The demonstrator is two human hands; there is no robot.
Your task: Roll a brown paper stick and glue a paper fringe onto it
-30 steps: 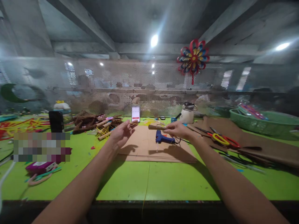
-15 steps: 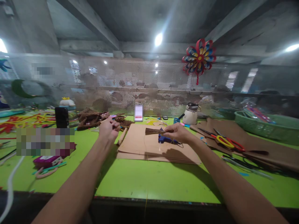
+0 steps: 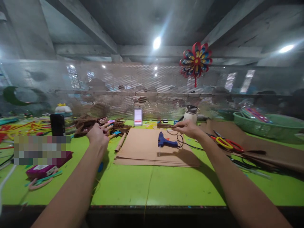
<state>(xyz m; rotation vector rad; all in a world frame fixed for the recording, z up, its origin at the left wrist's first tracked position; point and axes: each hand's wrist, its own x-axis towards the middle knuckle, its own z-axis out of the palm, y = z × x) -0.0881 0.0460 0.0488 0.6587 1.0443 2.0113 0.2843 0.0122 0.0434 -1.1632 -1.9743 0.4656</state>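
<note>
My right hand point(image 3: 188, 129) pinches the end of a narrow pleated strip of brown paper point(image 3: 165, 125), held above the back right part of a stack of brown paper sheets point(image 3: 137, 150). A blue glue gun point(image 3: 167, 141) lies on the sheets below, its nozzle toward me. To the left, my left hand point(image 3: 98, 137) is closed, with a thin yellow thread point(image 3: 122, 128) at its fingertips. Another length of thin thread runs down over the table's front edge. A rolled brown paper tube point(image 3: 120, 142) lies beside the stack.
Scissors with yellow and red handles point(image 3: 224, 143) lie on brown paper at right, before a green basket point(image 3: 268, 128). A jug point(image 3: 191, 114) and a lit phone point(image 3: 138, 117) stand at the back. At left are a dark phone point(image 3: 57, 125) and a purple box point(image 3: 42, 169).
My left hand has moved slightly left and down. My right hand has raised the pleated strip away from the glue gun, which now shows fully. The view has shifted a little.
</note>
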